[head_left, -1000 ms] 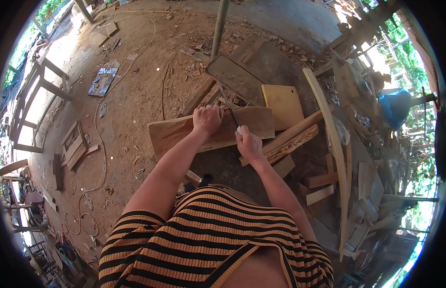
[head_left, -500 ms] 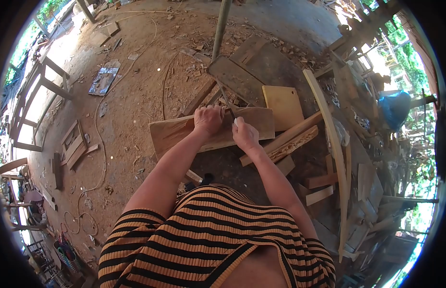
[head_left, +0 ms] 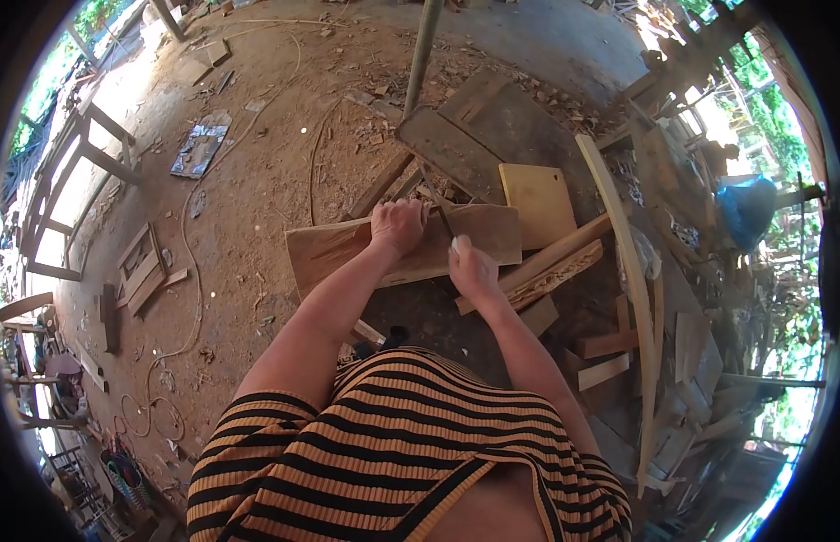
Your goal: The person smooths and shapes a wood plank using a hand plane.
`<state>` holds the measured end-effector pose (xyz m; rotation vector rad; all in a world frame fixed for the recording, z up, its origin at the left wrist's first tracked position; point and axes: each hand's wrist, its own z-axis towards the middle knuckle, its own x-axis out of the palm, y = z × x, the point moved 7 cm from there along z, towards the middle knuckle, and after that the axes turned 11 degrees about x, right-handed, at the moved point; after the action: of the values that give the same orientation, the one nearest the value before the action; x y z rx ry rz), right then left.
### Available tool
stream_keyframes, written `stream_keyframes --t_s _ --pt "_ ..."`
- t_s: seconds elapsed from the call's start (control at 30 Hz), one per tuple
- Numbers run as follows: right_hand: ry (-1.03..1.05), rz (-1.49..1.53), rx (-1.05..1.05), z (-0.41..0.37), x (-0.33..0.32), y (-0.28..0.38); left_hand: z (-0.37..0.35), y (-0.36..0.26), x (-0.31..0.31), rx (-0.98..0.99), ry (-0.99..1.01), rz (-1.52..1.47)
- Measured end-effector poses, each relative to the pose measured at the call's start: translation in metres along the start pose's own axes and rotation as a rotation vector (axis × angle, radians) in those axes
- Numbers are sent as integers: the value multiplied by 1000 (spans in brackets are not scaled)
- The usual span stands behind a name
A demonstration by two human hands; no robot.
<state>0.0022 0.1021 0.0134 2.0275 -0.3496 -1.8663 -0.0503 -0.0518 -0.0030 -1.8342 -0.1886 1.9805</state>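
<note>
A wide wooden board point(head_left: 478, 237) lies crosswise in front of me. My left hand point(head_left: 400, 226) rests at its far edge with the fingers curled in; I cannot tell what is between them. To the right, my right hand point(head_left: 474, 269) is closed around the pale handle of a long, thin, dark-bladed tool point(head_left: 445, 219). The blade slants away over the board's far edge, passing close to the left fingertips.
Beyond the board are a dark flat panel point(head_left: 451, 144) and an upright pole point(head_left: 422, 59). On the right lie a yellow board point(head_left: 537, 203), a long curved strip point(head_left: 629, 271) and wood offcuts. A wooden frame point(head_left: 141, 271) and a cord point(head_left: 196, 298) are on the dirt floor at left.
My right hand has drawn back toward me and slightly right with the tool, so more blade shows ahead of it. My left hand stays at the board's far edge.
</note>
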Motion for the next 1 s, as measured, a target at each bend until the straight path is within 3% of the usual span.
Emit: stream_keyframes --t_s 0.1,0.3,0.6,0.73,0.8,1.0 --pt "-44 -28 -18 18 5 8 -1 1 1 0 -35 15" --pt "60 -31 40 -46 -16 -17 1 4 0 -11 -59 13" --pt "-25 -37 26 19 5 7 0 -1 -4 7 -77 -2" --pt "20 -15 -10 -26 -12 -3 0 1 -2 -20 -26 -15" --pt "86 -42 76 -51 -21 -12 2 3 0 -30 -21 -3" --pt "31 -37 6 -11 -12 -1 1 -1 0 -1 -8 -8"
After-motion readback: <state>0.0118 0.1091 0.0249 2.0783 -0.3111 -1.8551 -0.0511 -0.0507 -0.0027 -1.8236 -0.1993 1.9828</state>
